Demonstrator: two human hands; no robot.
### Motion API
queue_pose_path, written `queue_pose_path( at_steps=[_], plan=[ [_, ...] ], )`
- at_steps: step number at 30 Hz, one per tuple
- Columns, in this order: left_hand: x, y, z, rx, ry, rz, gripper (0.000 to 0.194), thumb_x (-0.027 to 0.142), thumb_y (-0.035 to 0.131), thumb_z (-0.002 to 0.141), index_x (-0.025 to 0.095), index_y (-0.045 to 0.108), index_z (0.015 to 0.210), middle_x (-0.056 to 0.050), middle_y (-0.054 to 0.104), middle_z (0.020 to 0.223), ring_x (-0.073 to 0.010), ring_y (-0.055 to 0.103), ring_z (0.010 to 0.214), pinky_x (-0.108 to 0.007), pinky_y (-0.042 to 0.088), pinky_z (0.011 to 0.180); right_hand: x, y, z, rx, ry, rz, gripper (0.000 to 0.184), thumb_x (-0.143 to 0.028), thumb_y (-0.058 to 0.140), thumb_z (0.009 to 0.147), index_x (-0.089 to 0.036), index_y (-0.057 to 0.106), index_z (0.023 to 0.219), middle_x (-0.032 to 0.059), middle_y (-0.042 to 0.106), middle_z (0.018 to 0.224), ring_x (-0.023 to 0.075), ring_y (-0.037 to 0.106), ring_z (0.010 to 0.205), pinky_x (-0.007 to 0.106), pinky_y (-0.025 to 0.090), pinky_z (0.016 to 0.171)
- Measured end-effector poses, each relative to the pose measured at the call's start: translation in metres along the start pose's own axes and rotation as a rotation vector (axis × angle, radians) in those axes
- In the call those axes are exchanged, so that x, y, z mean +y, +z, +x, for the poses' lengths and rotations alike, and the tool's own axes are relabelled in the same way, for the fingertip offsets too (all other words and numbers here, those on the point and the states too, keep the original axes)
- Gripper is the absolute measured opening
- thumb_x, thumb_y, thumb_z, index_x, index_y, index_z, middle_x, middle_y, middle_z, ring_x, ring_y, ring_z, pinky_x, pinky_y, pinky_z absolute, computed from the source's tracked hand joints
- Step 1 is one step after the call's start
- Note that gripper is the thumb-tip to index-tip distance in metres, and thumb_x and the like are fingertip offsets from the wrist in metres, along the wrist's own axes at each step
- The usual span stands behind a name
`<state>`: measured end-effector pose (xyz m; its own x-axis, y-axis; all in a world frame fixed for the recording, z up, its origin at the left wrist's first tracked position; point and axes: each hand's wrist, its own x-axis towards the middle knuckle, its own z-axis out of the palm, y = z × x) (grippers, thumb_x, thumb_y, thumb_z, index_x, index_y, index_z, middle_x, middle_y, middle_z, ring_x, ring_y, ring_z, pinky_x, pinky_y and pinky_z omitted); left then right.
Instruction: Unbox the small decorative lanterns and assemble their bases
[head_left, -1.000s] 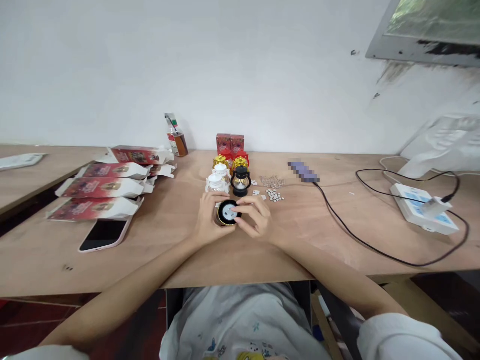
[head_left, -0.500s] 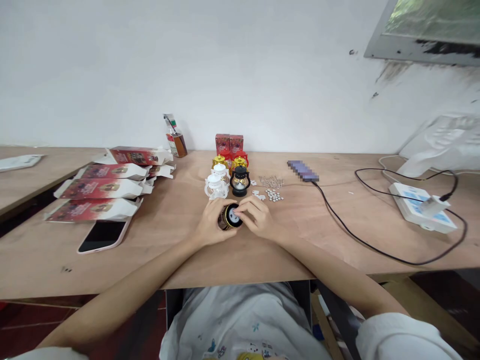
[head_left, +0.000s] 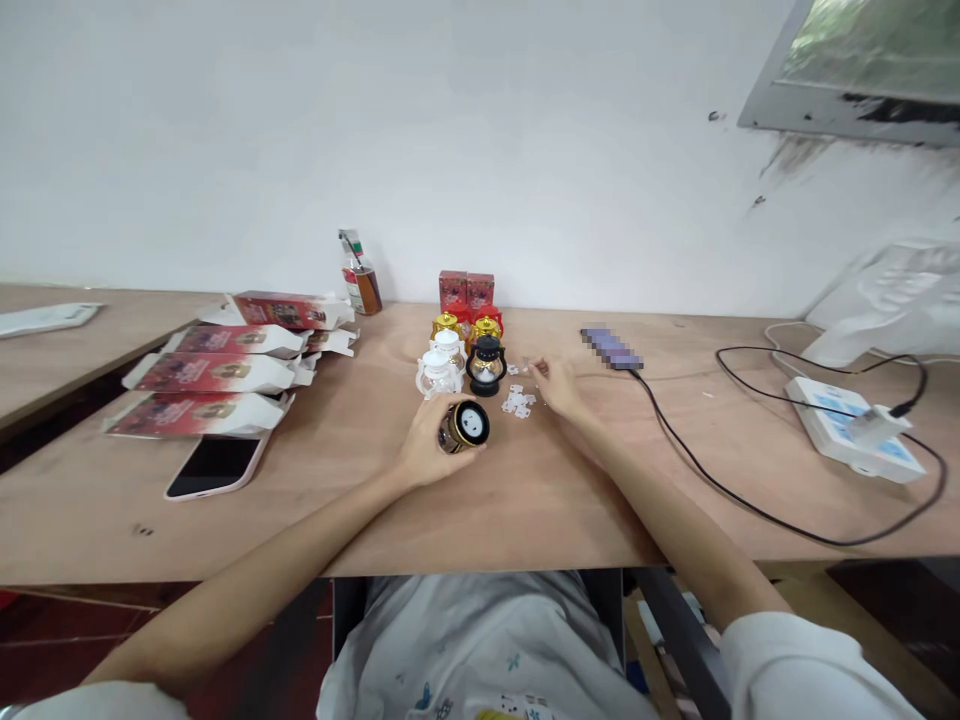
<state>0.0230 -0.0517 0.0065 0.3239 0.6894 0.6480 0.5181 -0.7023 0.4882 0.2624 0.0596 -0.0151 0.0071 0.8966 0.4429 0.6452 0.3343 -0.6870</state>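
From the head view, the left hand is curled snugly around a black-and-gold lantern, tipped so its round base with a pale center faces up toward the person, just above the front half of the tabletop. The right hand is reaching out farther, fingers bent and drawn in toward the thumb; I can't tell from here whether anything is pinched there, and the hand hides what lies beneath it. Loose white plastic pieces lie just beside its fingertips.

Right behind the held lantern, a little crowd takes up the middle: a standing black lantern, clear-bodied white lanterns, then gold lanterns and red lanterns, with two small red boxes at the wall. The black one stands between the two hands, beyond the gap.

Over on the left, open-ended red cartons overlap a smartphone, near a bottle of amber liquid. On the right, a black cable loops past the right forearm toward a white power strip.
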Motion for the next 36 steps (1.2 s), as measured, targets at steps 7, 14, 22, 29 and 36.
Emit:
queue_pose_path(
  at_steps=[7, 14, 22, 29, 36],
  plan=[
    [-0.001, -0.001, 0.0, 0.006, -0.008, 0.01, 0.046, 0.032, 0.069, 0.067, 0.02, 0.051, 0.108, -0.007, 0.063, 0.105, -0.0234, 0.06, 0.099, -0.039, 0.047, 0.088, 0.007, 0.02, 0.026, -0.085, 0.041, -0.032, 0.006, -0.016, 0.052, 0.077, -0.017, 0.058, 0.077, 0.0029, 0.065, 0.076, 0.014, 0.061, 0.072, 0.026, 0.047, 0.069],
    [0.0, -0.002, 0.001, -0.007, 0.002, 0.037, 0.045, 0.032, 0.068, 0.068, 0.02, 0.05, 0.107, -0.007, 0.063, 0.106, -0.0232, 0.059, 0.1, -0.038, 0.045, 0.088, -0.007, 0.012, 0.026, 0.071, -0.01, 0.029, 0.022, -0.014, 0.048, 0.077, -0.014, 0.054, 0.097, 0.0067, 0.064, 0.088, 0.0154, 0.06, 0.08, 0.03, 0.047, 0.074],
    [-0.003, 0.0, 0.0, -0.034, 0.083, 0.147, 0.046, 0.028, 0.065, 0.067, 0.021, 0.048, 0.11, -0.006, 0.062, 0.105, -0.0236, 0.057, 0.099, -0.037, 0.043, 0.085, -0.067, -0.003, -0.057, 0.148, -0.504, 0.184, 0.012, -0.026, 0.051, 0.087, -0.018, 0.059, 0.089, 0.0058, 0.064, 0.086, 0.0163, 0.06, 0.081, 0.031, 0.047, 0.074],
    [-0.003, -0.002, 0.001, -0.055, 0.157, 0.172, 0.045, 0.027, 0.063, 0.067, 0.02, 0.048, 0.109, -0.007, 0.062, 0.103, -0.0229, 0.058, 0.094, -0.036, 0.041, 0.082, -0.073, -0.003, -0.076, 0.126, -1.059, -0.081, 0.009, -0.017, 0.057, 0.085, -0.021, 0.064, 0.089, 0.0043, 0.07, 0.087, 0.0158, 0.06, 0.078, 0.032, 0.044, 0.069],
    [-0.004, -0.005, 0.002, -0.108, 0.221, 0.233, 0.047, 0.029, 0.061, 0.066, 0.018, 0.049, 0.11, -0.008, 0.063, 0.1, -0.0247, 0.057, 0.093, -0.037, 0.039, 0.081, -0.07, -0.005, -0.072, 0.078, -1.135, -0.164, 0.011, -0.022, 0.056, 0.088, -0.022, 0.067, 0.09, 0.0036, 0.073, 0.09, 0.0139, 0.064, 0.079, 0.032, 0.048, 0.07]
  ],
)
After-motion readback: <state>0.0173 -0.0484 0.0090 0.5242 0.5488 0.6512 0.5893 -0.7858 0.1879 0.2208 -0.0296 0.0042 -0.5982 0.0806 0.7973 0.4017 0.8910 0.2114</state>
